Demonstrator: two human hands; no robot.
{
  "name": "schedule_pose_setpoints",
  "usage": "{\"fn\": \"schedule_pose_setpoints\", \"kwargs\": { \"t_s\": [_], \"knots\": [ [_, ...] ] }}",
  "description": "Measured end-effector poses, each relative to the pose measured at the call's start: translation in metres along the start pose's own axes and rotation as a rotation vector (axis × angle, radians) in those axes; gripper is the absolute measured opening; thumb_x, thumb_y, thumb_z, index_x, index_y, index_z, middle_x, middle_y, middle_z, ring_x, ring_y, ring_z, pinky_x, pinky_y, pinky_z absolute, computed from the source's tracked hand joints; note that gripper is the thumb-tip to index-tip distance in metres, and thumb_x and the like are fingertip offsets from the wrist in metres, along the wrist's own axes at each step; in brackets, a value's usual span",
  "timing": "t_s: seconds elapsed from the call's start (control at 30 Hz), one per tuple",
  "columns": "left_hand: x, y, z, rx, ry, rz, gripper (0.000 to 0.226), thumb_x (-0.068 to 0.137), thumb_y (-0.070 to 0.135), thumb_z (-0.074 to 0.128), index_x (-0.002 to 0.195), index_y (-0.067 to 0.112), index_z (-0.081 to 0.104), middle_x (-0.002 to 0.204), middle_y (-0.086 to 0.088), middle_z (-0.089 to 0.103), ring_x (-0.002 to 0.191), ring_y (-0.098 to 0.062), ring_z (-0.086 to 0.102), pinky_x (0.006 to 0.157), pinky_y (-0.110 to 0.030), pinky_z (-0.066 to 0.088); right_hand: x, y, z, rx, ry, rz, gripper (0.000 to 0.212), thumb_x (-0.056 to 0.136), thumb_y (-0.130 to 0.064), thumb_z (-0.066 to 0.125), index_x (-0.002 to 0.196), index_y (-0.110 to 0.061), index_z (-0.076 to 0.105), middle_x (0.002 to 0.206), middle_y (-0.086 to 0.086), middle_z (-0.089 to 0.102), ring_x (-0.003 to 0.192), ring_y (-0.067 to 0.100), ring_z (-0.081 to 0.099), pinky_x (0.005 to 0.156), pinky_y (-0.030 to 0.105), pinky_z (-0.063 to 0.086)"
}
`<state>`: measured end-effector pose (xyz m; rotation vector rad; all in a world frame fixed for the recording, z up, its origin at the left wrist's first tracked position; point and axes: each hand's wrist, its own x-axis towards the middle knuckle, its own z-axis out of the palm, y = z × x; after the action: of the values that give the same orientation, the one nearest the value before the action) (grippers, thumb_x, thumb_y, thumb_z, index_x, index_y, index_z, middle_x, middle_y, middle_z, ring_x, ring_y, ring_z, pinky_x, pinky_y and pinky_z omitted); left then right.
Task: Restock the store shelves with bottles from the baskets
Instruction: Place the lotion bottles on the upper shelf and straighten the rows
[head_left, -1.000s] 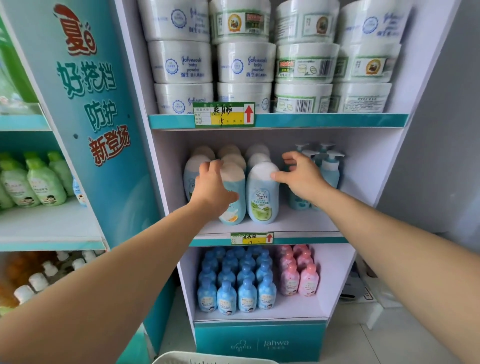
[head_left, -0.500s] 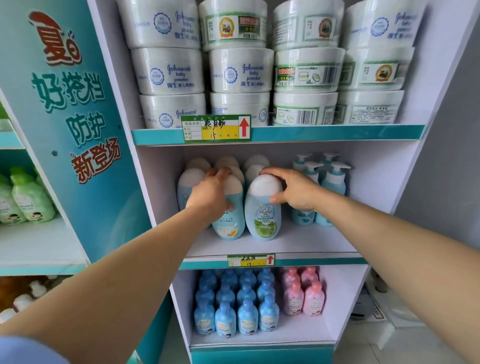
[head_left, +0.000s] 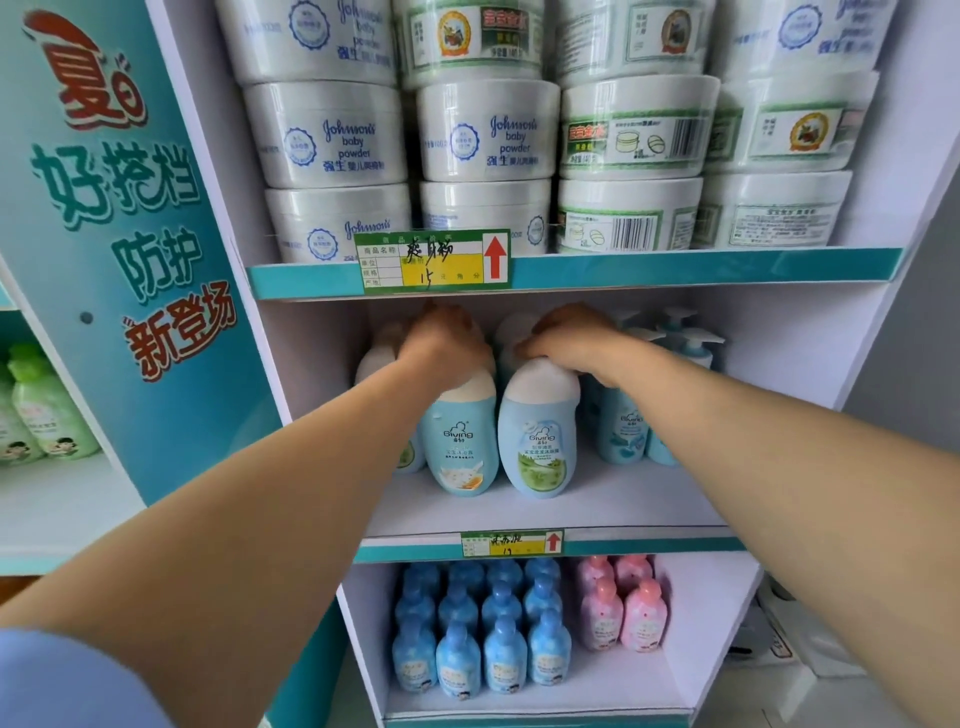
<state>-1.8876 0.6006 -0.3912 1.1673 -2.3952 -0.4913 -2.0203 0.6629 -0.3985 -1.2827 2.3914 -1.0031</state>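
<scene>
Currently on the middle shelf: rows of blue bottles with white caps, standing upright. Front row: one orange-label bottle and, just beside it on the right, one green-label bottle, the two touching or nearly so. Further like bottles stand behind and to the left, partly hidden. Left grip: reached in over the caps behind the orange-label bottle, back of the hand toward the camera, fingers hidden and blurred; whether it holds anything cannot be told. Right grip: lying over the white cap of the green-label bottle, fingers curled down toward the caps behind; whether it clasps a bottle cannot be told. Right of the hands: blue pump bottles, upright. Upper shelf: white powder tubs stacked in four columns, a green and yellow price tag on the shelf edge. Lower shelf: small blue bottles in rows, small pink bottles to their right. Left side: teal printed panel, green bottles on the neighbouring shelf. Blue sleeve at the lower left corner.
</scene>
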Motion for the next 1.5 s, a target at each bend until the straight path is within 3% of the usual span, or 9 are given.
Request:
{"fn": "schedule_pose_setpoints", "kwargs": {
  "t_s": [0.07,0.17,0.33,0.43,0.57,0.7,0.97,1.07,1.5],
  "knots": [
    [0.003,0.003,0.008,-0.006,-0.026,-0.032,0.025,0.088,0.018,0.053,0.108,0.005,0.064,0.117,-0.015,0.064,0.109,-0.029,0.060,0.082,-0.027,0.047,0.003,-0.004,0.002,-0.053,-0.059,0.041,0.020,0.075,-0.029,0.074,0.081,-0.013,0.065,0.080,0.003,0.064,0.063,0.012,0.054,0.047,0.019,0.039],
    [0.011,0.000,0.020,-0.078,-0.008,-0.102,0.030,0.085,0.016,0.057,0.113,0.008,0.063,0.117,-0.014,0.064,0.110,-0.030,0.060,0.088,-0.031,0.049,0.011,-0.003,0.004,-0.089,-0.094,0.080,0.020,0.079,-0.024,0.072,0.070,-0.017,0.056,0.074,0.001,0.057,0.063,0.012,0.052,0.045,0.019,0.036],
    [0.013,-0.004,0.024,-0.006,0.077,-0.139,0.024,0.084,0.025,0.062,0.107,0.022,0.066,0.115,-0.007,0.065,0.108,-0.029,0.060,0.091,-0.033,0.051,0.027,0.001,-0.001,-0.038,-0.105,0.097,0.018,0.086,-0.005,0.063,0.104,-0.005,0.065,0.091,0.007,0.063,0.068,0.017,0.058,0.040,0.018,0.044],
    [0.012,-0.005,0.024,0.003,0.115,-0.145,0.026,0.082,0.029,0.064,0.108,0.026,0.065,0.116,-0.005,0.064,0.110,-0.029,0.059,0.091,-0.032,0.050,0.029,0.004,-0.004,-0.084,-0.124,0.038,0.030,0.088,-0.004,0.062,0.118,-0.006,0.063,0.106,0.008,0.065,0.086,0.022,0.064,0.066,0.029,0.060],
    [0.012,-0.006,0.024,-0.046,0.099,-0.129,0.026,0.079,0.030,0.065,0.105,0.028,0.065,0.113,-0.003,0.066,0.106,-0.028,0.060,0.084,-0.027,0.050,0.025,0.005,-0.001,-0.117,-0.097,-0.066,0.043,0.089,-0.010,0.061,0.132,-0.016,0.056,0.134,0.003,0.055,0.116,0.021,0.055,0.097,0.031,0.050],
    [0.009,-0.009,0.020,-0.186,0.022,-0.110,0.049,0.078,0.034,0.072,0.122,0.017,0.057,0.123,-0.005,0.061,0.111,-0.025,0.058,0.083,-0.025,0.044,0.015,0.003,-0.004,0.133,-0.040,-0.044,0.044,0.090,-0.021,0.063,0.133,-0.016,0.054,0.137,0.003,0.053,0.111,0.017,0.052,0.087,0.023,0.042],
    [-0.015,-0.020,0.010,-0.238,-0.034,-0.039,0.073,0.076,0.030,0.077,0.138,0.011,0.045,0.129,-0.008,0.058,0.115,-0.023,0.055,0.084,-0.022,0.041,-0.014,0.014,-0.011,0.105,-0.013,-0.061,0.063,0.083,-0.036,0.069,0.136,-0.009,0.048,0.135,0.006,0.054,0.117,0.020,0.053,0.095,0.028,0.043],
    [-0.021,-0.022,0.010,-0.136,-0.033,0.022,0.067,0.075,0.025,0.077,0.134,0.011,0.050,0.127,-0.009,0.057,0.112,-0.025,0.056,0.085,-0.023,0.042,-0.023,0.017,-0.011,0.097,-0.023,-0.066,0.065,0.079,-0.034,0.075,0.134,-0.009,0.049,0.130,0.003,0.054,0.103,0.013,0.050,0.083,0.023,0.038],
    [-0.017,-0.029,0.013,-0.005,-0.048,0.060,0.064,0.074,0.017,0.078,0.132,0.019,0.050,0.128,-0.010,0.052,0.112,-0.028,0.055,0.085,-0.027,0.044,-0.027,0.027,0.002,0.141,-0.163,-0.042,0.053,0.079,-0.005,0.073,0.127,-0.010,0.054,0.117,0.011,0.063,0.097,0.021,0.058,0.079,0.039,0.055]
  ]
}}
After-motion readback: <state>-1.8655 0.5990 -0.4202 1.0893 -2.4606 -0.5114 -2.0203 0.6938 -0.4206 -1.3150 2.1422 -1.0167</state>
